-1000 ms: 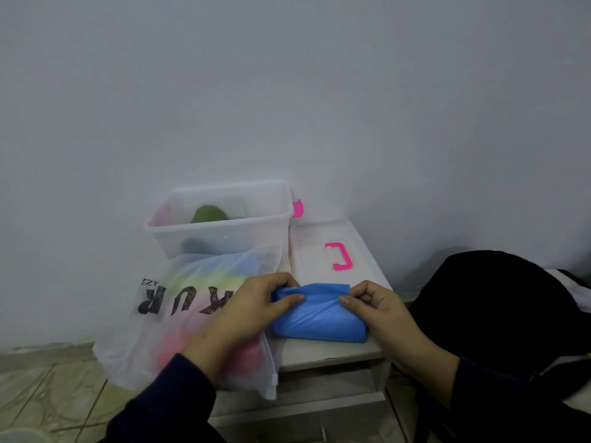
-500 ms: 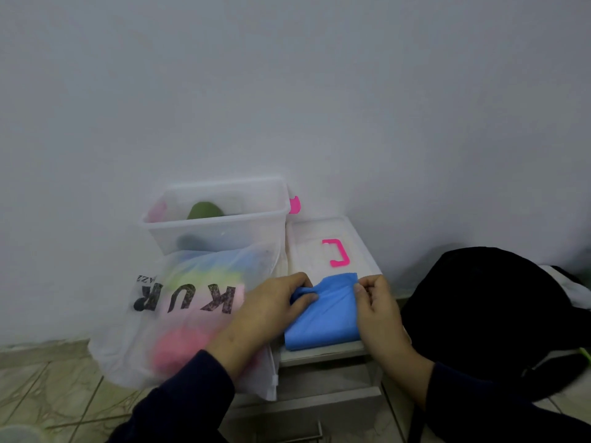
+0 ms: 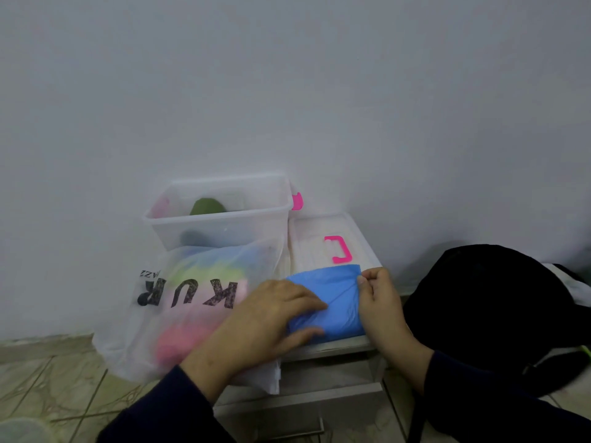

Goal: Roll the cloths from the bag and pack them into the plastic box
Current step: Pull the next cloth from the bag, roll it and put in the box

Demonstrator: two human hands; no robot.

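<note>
Since the frame half a second earlier, the left hand (image 3: pixel 271 318) had flattened and slid further across the blue cloth (image 3: pixel 335 298), and the right hand (image 3: pixel 379 302) had shifted to the cloth's far right corner.

Blue cloth: it lay flat on the front part of the box lid (image 3: pixel 319 231), partly folded, with a diagonal crease running across its middle. Its near edge reached the front edge of the white drawer unit (image 3: pixel 319 394) beneath.

Left hand: fingers extended and spread, pressing down on the near left portion of the cloth, thumb lying along the near edge.

Right hand: fingers curled, thumb and forefinger pinching the top right corner of the cloth just below the pink lid handle (image 3: pixel 339 249).

Plastic box (image 3: pixel 220 225): it stood open to the left of the lid, against the wall (image 3: pixel 287 91). A green rolled cloth (image 3: pixel 206 206) rested inside; a darker item lower in the box was possibly another roll, but the translucent wall blurred it. A pink latch (image 3: pixel 296 201) showed at the right end of the box.

Bag (image 3: pixel 179 302): translucent white with dark lettering, it leaned against the front of the box, holding yellow, blue and pink cloths. The left wrist crossed its lower right corner.

A black bundle (image 3: pixel 499 314) lay at the right. Tiled floor (image 3: pixel 48 378) was visible at lower left
</note>
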